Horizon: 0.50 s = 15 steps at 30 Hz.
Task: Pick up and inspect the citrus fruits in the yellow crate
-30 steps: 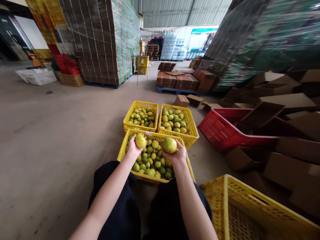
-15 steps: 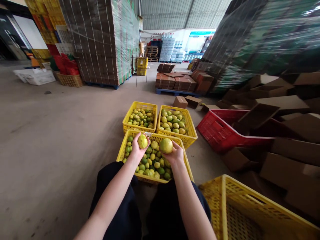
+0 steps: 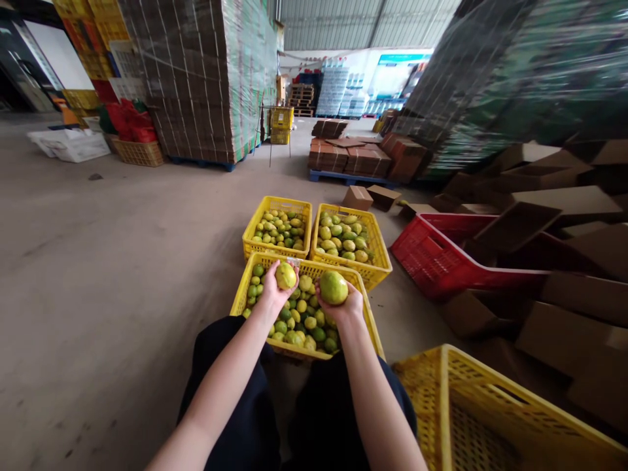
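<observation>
A yellow lemon (image 3: 285,276) rests in my left hand (image 3: 275,291), with the fingers curled round it. My right hand (image 3: 349,306) cups a larger, rounder yellow-green lemon (image 3: 333,288) from below and the side. Both hands are over the near yellow crate (image 3: 239,288), in which many green and yellow lemons (image 3: 310,322) lie loose. Behind it stand two more yellow crates, the left one (image 3: 252,246) and the right one (image 3: 379,265), each holding lemons of similar colours.
An open yellow crate (image 3: 444,392) stands close at my right. Beyond it are a red crate (image 3: 417,252) and a heap of cardboard boxes (image 3: 564,333). Ahead, flattened cartons lie on a blue pallet (image 3: 343,176). Tall wrapped stacks (image 3: 186,85) rise on both sides.
The view has shifted slightly. My right hand has turned a little, lifting the larger lemon into fuller view. My left hand still holds its lemon.
</observation>
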Available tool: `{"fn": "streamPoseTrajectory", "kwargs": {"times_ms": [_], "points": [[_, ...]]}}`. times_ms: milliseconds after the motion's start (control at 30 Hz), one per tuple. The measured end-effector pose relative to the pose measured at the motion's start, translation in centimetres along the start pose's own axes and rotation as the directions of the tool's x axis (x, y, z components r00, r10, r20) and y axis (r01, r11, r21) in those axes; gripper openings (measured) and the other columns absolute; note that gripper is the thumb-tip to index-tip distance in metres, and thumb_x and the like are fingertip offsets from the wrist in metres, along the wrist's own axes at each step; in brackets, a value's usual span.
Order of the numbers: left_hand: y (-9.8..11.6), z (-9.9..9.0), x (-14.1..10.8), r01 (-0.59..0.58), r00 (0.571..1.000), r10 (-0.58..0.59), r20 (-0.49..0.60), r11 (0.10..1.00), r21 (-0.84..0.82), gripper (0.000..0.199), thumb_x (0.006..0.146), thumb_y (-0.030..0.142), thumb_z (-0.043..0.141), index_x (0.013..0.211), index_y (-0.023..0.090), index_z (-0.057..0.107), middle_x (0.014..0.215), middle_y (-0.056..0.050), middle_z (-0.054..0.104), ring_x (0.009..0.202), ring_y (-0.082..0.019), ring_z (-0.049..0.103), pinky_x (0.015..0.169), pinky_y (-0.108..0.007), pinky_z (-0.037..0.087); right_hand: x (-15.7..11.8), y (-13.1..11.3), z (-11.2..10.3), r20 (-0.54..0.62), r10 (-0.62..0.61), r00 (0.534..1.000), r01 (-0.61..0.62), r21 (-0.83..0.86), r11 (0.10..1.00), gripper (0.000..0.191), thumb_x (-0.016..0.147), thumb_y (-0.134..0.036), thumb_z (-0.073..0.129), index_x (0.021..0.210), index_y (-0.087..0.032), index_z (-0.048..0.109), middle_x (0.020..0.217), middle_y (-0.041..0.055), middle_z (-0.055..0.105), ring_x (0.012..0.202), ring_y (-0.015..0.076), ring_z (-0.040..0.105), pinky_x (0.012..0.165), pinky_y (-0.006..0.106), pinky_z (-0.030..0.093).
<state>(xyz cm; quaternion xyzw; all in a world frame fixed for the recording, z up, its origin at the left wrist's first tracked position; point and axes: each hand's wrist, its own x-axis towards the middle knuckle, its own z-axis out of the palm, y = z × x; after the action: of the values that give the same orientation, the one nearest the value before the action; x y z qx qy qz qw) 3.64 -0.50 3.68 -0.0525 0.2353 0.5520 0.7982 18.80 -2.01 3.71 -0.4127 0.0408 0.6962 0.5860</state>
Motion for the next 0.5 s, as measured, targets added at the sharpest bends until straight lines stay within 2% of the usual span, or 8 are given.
{"fn": "streamPoseTrajectory", "kwargs": {"times_ms": [267,400,500], "points": [[0.00,0.09,0.22,-0.040,0.999,0.039,-0.035,0.998,-0.045,0.018,0.085,0.028,0.047,0.079,0.014,0.055,0.071,-0.004,0.060,0.068,-0.015,0.062,0.059,-0.025,0.051,0.03,0.30,0.11,-0.019,-0.001,1.000,0.002,0.027,1.000,0.027,0.077,-0.028,0.037,0.087,-0.014,0.058,0.070,0.0109,0.065,0.064,0.0223,0.063,0.048,0.032,0.052],[0.06,0.06,0.21,-0.034,0.999,0.033,-0.042,0.999,-0.030,0.017,0.083,0.027,0.048,0.076,0.013,0.055,0.071,-0.004,0.060,0.069,-0.015,0.061,0.059,-0.025,0.050,-0.04,0.33,0.05,-0.010,-0.073,0.997,0.073,0.047,0.996,0.016,0.077,-0.030,0.047,0.084,-0.018,0.055,0.067,0.0040,0.064,0.064,0.0202,0.063,0.055,0.035,0.055],[-0.04,0.10,0.03,-0.062,0.995,0.065,-0.070,0.997,0.042,0.013,0.080,0.024,0.050,0.076,0.013,0.057,0.070,-0.003,0.060,0.066,-0.014,0.060,0.059,-0.025,0.050,-0.17,0.29,0.12,0.006,-0.134,0.991,0.134,0.008,0.991,0.012,0.074,-0.027,0.058,0.082,-0.019,0.055,0.064,0.0004,0.063,0.061,0.0177,0.062,0.056,0.034,0.056]]}}
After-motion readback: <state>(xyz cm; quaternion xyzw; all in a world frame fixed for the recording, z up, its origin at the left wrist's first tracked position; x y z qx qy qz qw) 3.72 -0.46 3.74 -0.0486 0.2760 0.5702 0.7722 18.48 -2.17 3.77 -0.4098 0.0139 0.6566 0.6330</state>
